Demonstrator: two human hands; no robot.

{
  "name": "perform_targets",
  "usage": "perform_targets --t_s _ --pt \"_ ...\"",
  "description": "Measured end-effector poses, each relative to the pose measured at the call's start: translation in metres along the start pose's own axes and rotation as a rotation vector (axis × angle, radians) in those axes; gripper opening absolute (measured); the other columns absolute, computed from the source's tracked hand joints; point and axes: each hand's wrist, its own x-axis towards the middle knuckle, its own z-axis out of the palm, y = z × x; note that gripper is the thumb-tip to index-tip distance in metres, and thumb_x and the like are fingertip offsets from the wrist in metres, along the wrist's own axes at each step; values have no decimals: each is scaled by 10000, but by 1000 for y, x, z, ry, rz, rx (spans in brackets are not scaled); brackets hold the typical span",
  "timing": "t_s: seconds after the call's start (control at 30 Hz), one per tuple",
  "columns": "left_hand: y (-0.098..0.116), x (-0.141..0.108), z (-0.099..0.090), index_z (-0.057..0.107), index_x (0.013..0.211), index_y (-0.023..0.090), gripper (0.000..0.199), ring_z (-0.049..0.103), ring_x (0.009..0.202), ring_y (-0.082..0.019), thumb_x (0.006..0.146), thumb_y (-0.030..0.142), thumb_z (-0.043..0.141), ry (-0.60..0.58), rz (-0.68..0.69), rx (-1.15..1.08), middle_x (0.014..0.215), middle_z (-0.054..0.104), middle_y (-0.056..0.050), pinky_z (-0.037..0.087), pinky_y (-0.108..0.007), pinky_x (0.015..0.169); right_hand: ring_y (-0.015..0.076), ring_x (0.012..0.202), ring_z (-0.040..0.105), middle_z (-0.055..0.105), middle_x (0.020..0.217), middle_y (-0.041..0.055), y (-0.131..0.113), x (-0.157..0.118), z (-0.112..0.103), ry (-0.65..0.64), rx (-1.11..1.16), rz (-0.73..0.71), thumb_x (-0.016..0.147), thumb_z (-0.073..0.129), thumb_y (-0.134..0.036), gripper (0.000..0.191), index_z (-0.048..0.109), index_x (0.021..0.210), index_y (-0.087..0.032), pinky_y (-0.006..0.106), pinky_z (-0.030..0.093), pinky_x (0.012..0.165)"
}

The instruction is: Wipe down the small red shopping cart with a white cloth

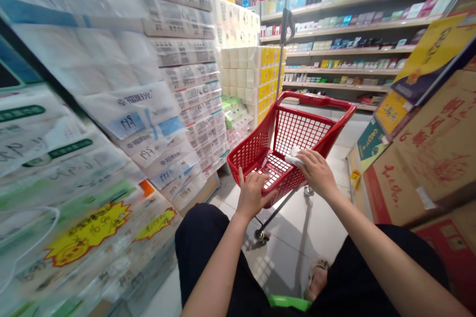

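A red plastic shopping cart [305,129] with lattice walls stands in front of my knees, its handle on the far side. My left hand [253,192] holds the near rim of its basket, with fingers bent over the edge and one finger raised. In my right hand [316,171] a white cloth or tissue [294,155] is pressed against the rim at the cart's right side. The cloth is partly hidden under the fingers. Inside the basket, the slotted bottom is visible.
Wrapped tissue packs [148,124] are stacked high on the left. Cardboard boxes [439,143] stand on the right. Stocked shelves [342,49] line the back, behind a thin metal post [284,25]. A green seat edge [288,302] shows between my legs, above the tiled floor.
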Motion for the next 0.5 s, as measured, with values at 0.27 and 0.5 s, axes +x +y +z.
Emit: perform_targets --t_s 0.27,0.5 --pt "-13 3 -11 532 1181 281 385 557 1180 -237 824 260 676 -49 -66 2 1156 604 -27 -21 -620 1213 234 1257 460 609 1284 33 -39 -1 2 10 0 4 1007 390 -363 315 606 1223 -286 432 342 1125" --pt "-48 15 -21 564 985 243 283 631 945 -241 758 333 707 -155 -84 88 951 638 -22 86 -602 1203 250 1210 466 623 1229 36 -52 7 12 37 36 -52 993 418 -367 329 573 1281 -335 467 353 1091"
